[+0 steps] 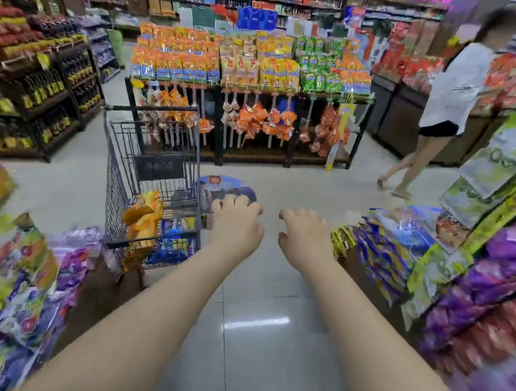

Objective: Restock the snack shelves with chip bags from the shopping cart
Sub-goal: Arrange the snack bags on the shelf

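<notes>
On our left the snack shelf (pixel 16 271) crowds in, bag edges jutting into the aisle, and just beyond it stands the shopping cart (pixel 114 167) with orange and blue chip bags (pixel 145 219) heaped in its near end. Our left hand (pixel 236 221) reaches past the cart's right edge, fingers curled over the near edge of a blue bag (pixel 229 188) (its print too blurred to read). Bare floor (pixel 256 304) runs open between our forearms, and over it our right hand (pixel 305 230) hangs with fingers loosely curled on nothing, near the right shelf (pixel 401 254), with a person (pixel 456 88) mid-stride well beyond.
</notes>
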`<state>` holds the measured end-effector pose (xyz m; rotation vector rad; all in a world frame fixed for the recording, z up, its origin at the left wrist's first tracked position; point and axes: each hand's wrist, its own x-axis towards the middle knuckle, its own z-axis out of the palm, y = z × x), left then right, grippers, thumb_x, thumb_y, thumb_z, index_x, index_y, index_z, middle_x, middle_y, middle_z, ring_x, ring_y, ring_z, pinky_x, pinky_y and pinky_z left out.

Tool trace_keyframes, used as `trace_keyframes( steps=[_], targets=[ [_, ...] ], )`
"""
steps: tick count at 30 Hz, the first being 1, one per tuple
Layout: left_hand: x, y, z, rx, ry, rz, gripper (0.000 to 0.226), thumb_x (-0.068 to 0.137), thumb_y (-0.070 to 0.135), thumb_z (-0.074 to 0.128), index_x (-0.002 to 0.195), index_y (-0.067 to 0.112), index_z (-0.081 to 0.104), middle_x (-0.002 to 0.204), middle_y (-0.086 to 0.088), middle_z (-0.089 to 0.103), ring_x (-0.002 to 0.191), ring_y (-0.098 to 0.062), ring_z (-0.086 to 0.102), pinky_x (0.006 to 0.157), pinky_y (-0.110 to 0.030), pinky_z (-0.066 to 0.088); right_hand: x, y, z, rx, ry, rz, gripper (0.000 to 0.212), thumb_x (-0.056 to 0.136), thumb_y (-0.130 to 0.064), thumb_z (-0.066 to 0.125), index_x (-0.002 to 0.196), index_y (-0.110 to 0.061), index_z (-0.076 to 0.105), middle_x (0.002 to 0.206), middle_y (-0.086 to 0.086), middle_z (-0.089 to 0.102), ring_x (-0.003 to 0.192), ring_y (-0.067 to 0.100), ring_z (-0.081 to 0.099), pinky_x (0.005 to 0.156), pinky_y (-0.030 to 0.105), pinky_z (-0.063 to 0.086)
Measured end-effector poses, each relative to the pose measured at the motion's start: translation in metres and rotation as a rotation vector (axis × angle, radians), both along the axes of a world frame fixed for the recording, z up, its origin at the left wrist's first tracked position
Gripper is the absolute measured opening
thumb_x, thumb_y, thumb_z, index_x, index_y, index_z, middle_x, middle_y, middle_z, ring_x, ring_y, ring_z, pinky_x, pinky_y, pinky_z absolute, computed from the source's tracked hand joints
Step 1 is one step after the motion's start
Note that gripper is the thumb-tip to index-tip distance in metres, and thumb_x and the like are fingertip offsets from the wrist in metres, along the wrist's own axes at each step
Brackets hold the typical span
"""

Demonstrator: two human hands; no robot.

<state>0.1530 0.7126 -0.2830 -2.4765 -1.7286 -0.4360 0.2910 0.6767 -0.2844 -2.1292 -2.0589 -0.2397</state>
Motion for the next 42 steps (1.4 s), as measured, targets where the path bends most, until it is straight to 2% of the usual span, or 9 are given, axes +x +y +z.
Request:
trace_keyframes(
  steps=[5, 8, 12, 19, 23, 26, 31, 37, 42],
  targets=[
    [-0.009, 0.087, -0.046, -0.059, -0.054, 0.084, 0.031, 0.087, 0.029, 0.053, 0.118, 0.025, 0.058, 0.119, -0.001, 0.056, 0.115, -0.028, 0.044, 0.095, -0.039, 0.029, -0.004, 0.092, -0.038, -0.006, -0.034, 0.091, 0.031, 0.074, -0.012, 0.067, 0.105, -0.011, 0.063, 0.099, 0.011, 0.063, 0.093, 0.036, 0.060, 0.074, 0.039, 0.045],
    [-0.013, 0.145, -0.066, -0.066, -0.048, 0.139, 0.029, 0.085, 0.030, 0.054, 0.113, 0.024, 0.058, 0.116, -0.001, 0.056, 0.113, -0.028, 0.044, 0.094, -0.040, 0.030, -0.005, 0.156, -0.056, -0.033, -0.041, 0.188, 0.036, 0.085, -0.019, 0.059, 0.121, -0.015, 0.057, 0.115, 0.007, 0.059, 0.109, 0.034, 0.052, 0.086, 0.038, 0.039],
    [-0.017, 0.216, -0.082, -0.102, -0.057, 0.251, 0.030, 0.085, 0.030, 0.054, 0.113, 0.023, 0.059, 0.115, -0.001, 0.057, 0.113, -0.026, 0.045, 0.095, -0.041, 0.032, -0.011, 0.242, -0.075, -0.093, 0.044, 0.294, 0.040, 0.067, -0.019, 0.076, 0.105, -0.013, 0.066, 0.101, 0.006, 0.065, 0.096, 0.033, 0.059, 0.076, 0.039, 0.044],
    [-0.057, 0.295, -0.134, -0.288, -0.091, 0.481, 0.033, 0.087, 0.035, 0.055, 0.118, 0.027, 0.058, 0.116, 0.001, 0.056, 0.114, -0.026, 0.045, 0.093, -0.041, 0.034, -0.042, 0.356, -0.127, -0.242, 0.057, 0.476, 0.038, 0.087, -0.026, 0.056, 0.125, -0.021, 0.053, 0.126, -0.001, 0.055, 0.119, 0.026, 0.045, 0.091, 0.036, 0.034],
    [-0.097, 0.327, -0.163, -0.373, -0.084, 0.610, 0.034, 0.088, 0.038, 0.055, 0.120, 0.028, 0.058, 0.121, 0.000, 0.056, 0.120, -0.027, 0.043, 0.095, -0.042, 0.034, -0.080, 0.405, -0.151, -0.368, 0.052, 0.577, 0.043, 0.088, -0.035, 0.056, 0.129, -0.023, 0.050, 0.131, 0.000, 0.052, 0.122, 0.027, 0.043, 0.097, 0.037, 0.032],
    [-0.133, 0.357, -0.181, -0.408, -0.099, 0.693, 0.035, 0.086, 0.039, 0.057, 0.119, 0.030, 0.059, 0.121, 0.002, 0.057, 0.118, -0.026, 0.045, 0.095, -0.044, 0.035, -0.111, 0.444, -0.166, -0.405, 0.031, 0.646, 0.041, 0.089, -0.037, 0.055, 0.128, -0.024, 0.050, 0.126, -0.001, 0.053, 0.120, 0.026, 0.045, 0.098, 0.038, 0.032],
    [-0.188, 0.414, -0.215, -0.526, -0.056, 0.735, 0.034, 0.088, 0.044, 0.055, 0.119, 0.030, 0.054, 0.118, 0.001, 0.057, 0.116, -0.027, 0.046, 0.093, -0.044, 0.035, -0.165, 0.516, -0.195, -0.496, 0.019, 0.666, 0.033, 0.085, -0.037, 0.058, 0.116, -0.025, 0.053, 0.118, -0.002, 0.055, 0.116, 0.025, 0.046, 0.091, 0.037, 0.034],
    [-0.236, 0.479, -0.252, -0.674, -0.064, 0.691, 0.037, 0.088, 0.038, 0.053, 0.123, 0.028, 0.054, 0.122, 0.000, 0.056, 0.121, -0.028, 0.043, 0.095, -0.047, 0.034, -0.225, 0.590, -0.236, -0.691, -0.043, 0.682, 0.039, 0.088, -0.032, 0.058, 0.125, -0.021, 0.052, 0.126, 0.002, 0.055, 0.121, 0.027, 0.045, 0.099, 0.040, 0.037],
    [-0.257, 0.514, -0.275, -0.800, -0.121, 0.744, 0.037, 0.091, 0.035, 0.052, 0.126, 0.026, 0.053, 0.125, -0.002, 0.054, 0.122, -0.029, 0.042, 0.098, -0.049, 0.033, -0.254, 0.636, -0.271, -0.827, -0.100, 0.698, 0.043, 0.089, -0.034, 0.059, 0.128, -0.021, 0.049, 0.126, 0.003, 0.052, 0.119, 0.028, 0.046, 0.096, 0.042, 0.039]
  ],
)
